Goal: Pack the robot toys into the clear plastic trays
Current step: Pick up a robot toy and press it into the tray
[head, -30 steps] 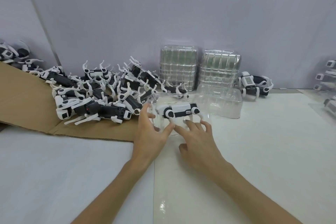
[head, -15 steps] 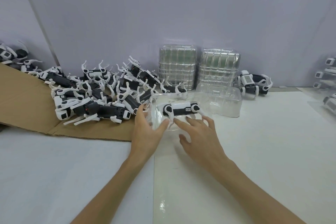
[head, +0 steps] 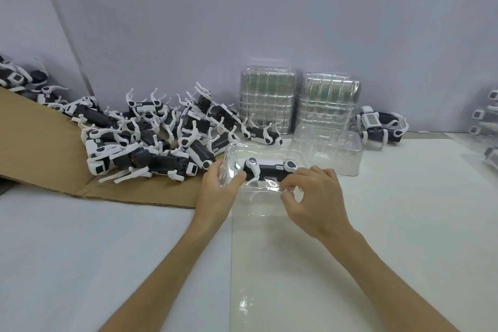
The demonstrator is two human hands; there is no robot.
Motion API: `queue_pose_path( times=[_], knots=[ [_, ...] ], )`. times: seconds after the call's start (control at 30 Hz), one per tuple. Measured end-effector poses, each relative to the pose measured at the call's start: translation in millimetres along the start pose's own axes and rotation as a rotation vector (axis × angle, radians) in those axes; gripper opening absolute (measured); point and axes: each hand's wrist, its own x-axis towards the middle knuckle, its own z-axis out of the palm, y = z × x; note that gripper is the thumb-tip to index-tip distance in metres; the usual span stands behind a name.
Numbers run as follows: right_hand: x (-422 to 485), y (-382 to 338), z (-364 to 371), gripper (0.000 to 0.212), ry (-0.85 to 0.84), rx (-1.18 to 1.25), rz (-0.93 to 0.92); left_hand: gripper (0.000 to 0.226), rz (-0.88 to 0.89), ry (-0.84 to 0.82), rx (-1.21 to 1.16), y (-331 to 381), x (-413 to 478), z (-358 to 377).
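Observation:
A black and white robot toy (head: 270,169) lies on its side inside a clear plastic tray (head: 237,152) at the table's middle. My left hand (head: 217,193) grips the tray's left end, thumb over the rim near the toy's front leg. My right hand (head: 314,197) is at the tray's right front, fingers curled and pinching at the rim by the toy's rear end. A pile of several more robot toys (head: 151,140) lies on the cardboard to the left.
A flattened cardboard sheet (head: 32,137) covers the left of the table. Two stacks of clear trays (head: 266,100) (head: 328,104) stand against the back wall, a single clear tray (head: 327,149) in front. One robot toy (head: 380,127) stands at the right; more packed toys sit at the far right edge.
The tray with the toy has tilted up and come slightly nearer. My right fingers have curled from flat to a pinch at the rim. My left thumb has moved onto the tray's edge.

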Motion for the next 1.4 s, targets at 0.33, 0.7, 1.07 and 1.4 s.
queue_pose_path(
  times=[0.33,0.7,1.07,1.4],
  knots=[
    [6.8,14.7,-14.5,0.024,-0.042,0.037,-0.119,0.077,0.138,-0.077,-0.031,10.3,-16.2,3.2],
    [19.5,27.8,-39.6,0.022,-0.088,0.201,0.105,0.021,-0.006,-0.35,0.255,-20.0,7.4,6.0],
    [16.7,-87.1,59.6,0.065,-0.357,1.152,0.594,0.057,-0.297,0.013,-0.569,-16.6,19.3,-17.0],
    [16.8,4.7,33.1,0.057,-0.105,0.887,0.758,0.045,-0.25,-0.02,-0.439,-12.3,12.7,-5.6]
  ],
)
